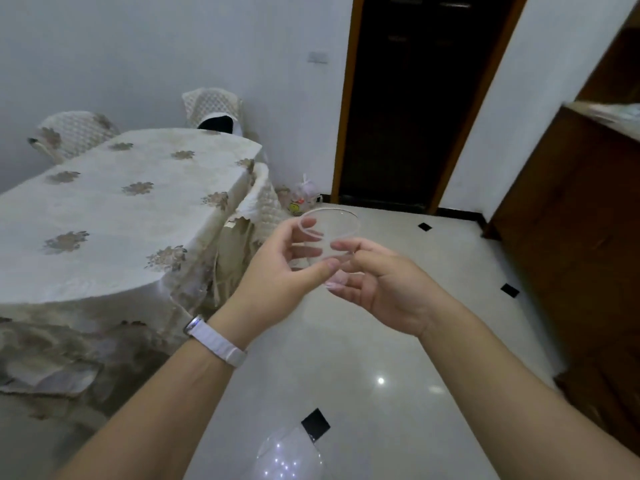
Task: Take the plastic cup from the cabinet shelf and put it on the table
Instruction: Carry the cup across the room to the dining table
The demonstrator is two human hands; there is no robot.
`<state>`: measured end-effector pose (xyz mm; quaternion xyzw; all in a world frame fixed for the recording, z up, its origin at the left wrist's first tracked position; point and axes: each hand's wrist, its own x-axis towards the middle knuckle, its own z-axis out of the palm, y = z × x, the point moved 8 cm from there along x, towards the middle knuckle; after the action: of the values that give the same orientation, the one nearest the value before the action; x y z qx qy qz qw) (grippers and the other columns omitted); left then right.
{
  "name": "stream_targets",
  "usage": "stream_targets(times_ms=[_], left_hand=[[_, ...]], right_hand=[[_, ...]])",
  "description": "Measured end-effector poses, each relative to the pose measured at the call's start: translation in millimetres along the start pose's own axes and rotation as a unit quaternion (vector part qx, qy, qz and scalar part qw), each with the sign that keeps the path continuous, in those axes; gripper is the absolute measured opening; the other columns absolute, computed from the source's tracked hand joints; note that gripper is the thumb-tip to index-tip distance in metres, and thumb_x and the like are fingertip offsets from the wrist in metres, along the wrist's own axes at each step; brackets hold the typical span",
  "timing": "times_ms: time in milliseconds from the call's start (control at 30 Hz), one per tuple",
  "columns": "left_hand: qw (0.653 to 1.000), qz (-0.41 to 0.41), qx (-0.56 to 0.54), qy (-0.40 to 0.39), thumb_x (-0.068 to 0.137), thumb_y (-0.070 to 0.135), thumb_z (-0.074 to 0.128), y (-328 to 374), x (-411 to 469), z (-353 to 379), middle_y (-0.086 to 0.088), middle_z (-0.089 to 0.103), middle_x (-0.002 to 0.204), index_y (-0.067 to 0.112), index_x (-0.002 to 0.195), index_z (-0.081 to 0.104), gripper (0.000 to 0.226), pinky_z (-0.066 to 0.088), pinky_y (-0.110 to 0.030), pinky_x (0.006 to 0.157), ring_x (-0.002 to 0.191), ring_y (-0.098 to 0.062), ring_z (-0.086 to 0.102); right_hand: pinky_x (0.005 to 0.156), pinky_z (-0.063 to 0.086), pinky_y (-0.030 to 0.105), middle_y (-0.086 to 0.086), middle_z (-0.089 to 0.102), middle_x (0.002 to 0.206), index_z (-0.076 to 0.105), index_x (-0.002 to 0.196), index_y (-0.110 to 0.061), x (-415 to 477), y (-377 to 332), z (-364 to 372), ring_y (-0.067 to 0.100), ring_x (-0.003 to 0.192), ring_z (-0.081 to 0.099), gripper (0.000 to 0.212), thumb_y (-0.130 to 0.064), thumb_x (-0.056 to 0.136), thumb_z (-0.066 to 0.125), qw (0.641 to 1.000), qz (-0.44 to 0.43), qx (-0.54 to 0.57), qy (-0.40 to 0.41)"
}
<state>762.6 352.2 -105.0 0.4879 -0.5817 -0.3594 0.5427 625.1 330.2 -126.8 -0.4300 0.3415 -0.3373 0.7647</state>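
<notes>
Head view: both hands, left (277, 268) and right (384, 282), pinch the light, thin, crushable cup (329, 237) at its sides, table (104, 216) at nine o'clock

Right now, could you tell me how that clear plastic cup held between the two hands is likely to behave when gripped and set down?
The plastic cup looks thin-walled and see-through, so it probably flexes if squeezed. It appears empty and is held by the fingertips of the left hand and right hand, so it is likely very light. Being that light, it may tip easily on the soft tablecloth.
</notes>
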Motion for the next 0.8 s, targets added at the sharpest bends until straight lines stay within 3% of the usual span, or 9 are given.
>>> stream_targets(times_ms=[233,367,633,800], left_hand=[[0.998,-0.012,0.004,-0.063,0.073,0.024,0.075,-22.6,82.9,47.1,-0.002,0.058,0.118,0.024,0.126,0.049,0.059,0.055,-0.037,0.086,0.105,-0.015,0.062],[0.997,-0.019,0.017,-0.074,0.08,0.01,0.077,-44.9,139.0,78.9,-0.005,0.058,0.121,0.02,0.129,0.047,0.057,0.055,-0.025,0.08,0.106,-0.016,0.061],[0.996,-0.041,0.031,-0.079,0.081,0.009,0.074,-69.7,271.0,160.8,-0.003,0.058,0.12,0.019,0.13,0.047,0.056,0.056,-0.035,0.085,0.106,-0.017,0.062],[0.996,-0.024,0.038,-0.074,0.081,0.011,0.075,-70.8,339.7,200.3,-0.002,0.06,0.119,0.018,0.131,0.048,0.057,0.056,-0.026,0.079,0.102,-0.011,0.064]], right_hand=[[0.089,0.052,0.039,0.018,0.061,0.104,0.054,0.124,-0.002,52.2,-25.5,-67.6,0.025,0.081,0.065,0.039,0.008,0.087,0.049,0.998,-0.009,0.034,0.059],[0.089,0.052,0.039,0.018,0.059,0.106,0.051,0.129,0.002,93.3,-42.3,-118.8,0.022,0.077,0.068,0.042,0.009,0.088,0.049,0.996,-0.004,0.045,0.071],[0.099,0.049,0.044,0.019,0.064,0.108,0.054,0.126,-0.002,170.2,-110.0,-234.1,0.024,0.085,0.069,0.039,0.007,0.088,0.051,0.995,0.006,0.058,0.083],[0.1,0.049,0.045,0.026,0.063,0.121,0.055,0.125,-0.006,206.8,-157.1,-290.2,0.031,0.102,0.069,0.038,0.004,0.088,0.054,0.996,-0.002,0.046,0.076]])
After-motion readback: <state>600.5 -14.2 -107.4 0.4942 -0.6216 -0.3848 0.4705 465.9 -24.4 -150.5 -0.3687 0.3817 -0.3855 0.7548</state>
